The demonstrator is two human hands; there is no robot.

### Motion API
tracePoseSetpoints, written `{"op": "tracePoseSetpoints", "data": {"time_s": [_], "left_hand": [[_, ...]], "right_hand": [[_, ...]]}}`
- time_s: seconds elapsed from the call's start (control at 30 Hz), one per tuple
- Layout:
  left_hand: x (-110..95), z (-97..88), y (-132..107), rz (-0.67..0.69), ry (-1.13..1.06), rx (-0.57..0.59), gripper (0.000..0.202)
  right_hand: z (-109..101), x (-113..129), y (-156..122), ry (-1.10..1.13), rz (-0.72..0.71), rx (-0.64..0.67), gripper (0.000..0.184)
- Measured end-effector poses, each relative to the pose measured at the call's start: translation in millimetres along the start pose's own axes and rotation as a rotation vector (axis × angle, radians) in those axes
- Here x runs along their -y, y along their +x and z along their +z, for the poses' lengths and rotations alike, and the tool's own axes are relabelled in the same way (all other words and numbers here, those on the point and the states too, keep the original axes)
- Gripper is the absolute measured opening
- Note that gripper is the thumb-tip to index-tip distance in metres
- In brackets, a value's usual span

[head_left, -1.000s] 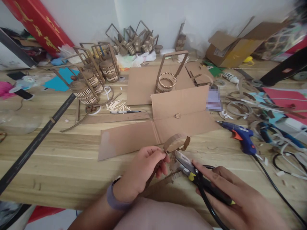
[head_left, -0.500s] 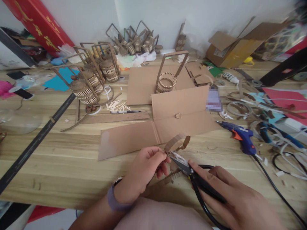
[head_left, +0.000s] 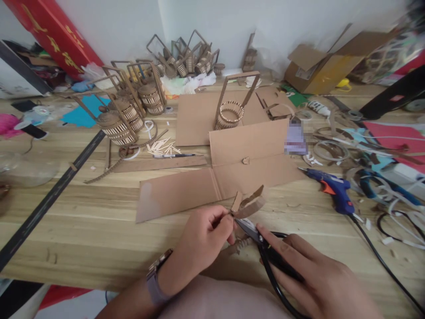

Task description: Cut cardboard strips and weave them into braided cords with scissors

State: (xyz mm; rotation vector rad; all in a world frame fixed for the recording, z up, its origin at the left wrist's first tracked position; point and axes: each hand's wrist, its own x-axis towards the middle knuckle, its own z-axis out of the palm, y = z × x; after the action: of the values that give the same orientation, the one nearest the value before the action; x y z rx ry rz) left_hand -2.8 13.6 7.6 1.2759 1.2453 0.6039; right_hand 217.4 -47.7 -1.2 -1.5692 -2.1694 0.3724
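Note:
Between thumb and fingers, my left hand [head_left: 209, 235] pinches a bent strip of brown cardboard [head_left: 253, 204], whose free ends stick up above the fingertips. My right hand [head_left: 315, 266] is wrapped round a pair of black-handled scissors [head_left: 245, 227]. The blade tips meet the strip right beside my left fingertips; how far they have cut in is too small to tell. Under the blades, a scrap of ridged cardboard [head_left: 241, 244] lies on the table. Just beyond my hands is a flat creased cardboard sheet [head_left: 179, 190].
A small open basket with a tall handle [head_left: 231, 114] stands on cardboard at the back. Several lidded baskets [head_left: 117, 128] are at the left, near short sticks [head_left: 162, 146]. At right lies a blue glue gun [head_left: 335, 188] with its cord trailing forward. A long black bar [head_left: 49, 197] crosses the left side.
The cardboard strip has turned in my left fingers, so its loop now points right. The scissors have shifted slightly left, and their blades look more closed. My left wrist has rotated, showing the watch.

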Motion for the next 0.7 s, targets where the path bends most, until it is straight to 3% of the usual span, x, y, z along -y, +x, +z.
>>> {"op": "tracePoseSetpoints", "data": {"time_s": [0.2, 0.33, 0.47, 0.6, 0.7], "left_hand": [[-1.7, -1.8, -4.0, 0.135, 0.057, 0.003, 0.033], [-1.6, -2.2, -4.5, 0.212, 0.148, -0.030, 0.033], [-0.5, -1.8, -6.5, 0.256, 0.217, -0.070, 0.035], [0.1, -2.2, -7.9, 0.245, 0.154, -0.053, 0.035], [2.0, -2.4, -6.1, 0.145, 0.032, -0.029, 0.030]], "right_hand": [[3.6, -2.1, 2.0, 0.350, 0.076, 0.149, 0.046], [3.1, -5.7, 4.8, 0.433, 0.109, 0.235, 0.044], [6.8, -9.8, 3.8, 0.464, 0.135, 0.221, 0.044], [12.0, -20.8, -1.2, 0.580, 0.157, 0.237, 0.040], [5.0, -38.3, -4.2, 0.530, 0.228, 0.180, 0.038]]}}
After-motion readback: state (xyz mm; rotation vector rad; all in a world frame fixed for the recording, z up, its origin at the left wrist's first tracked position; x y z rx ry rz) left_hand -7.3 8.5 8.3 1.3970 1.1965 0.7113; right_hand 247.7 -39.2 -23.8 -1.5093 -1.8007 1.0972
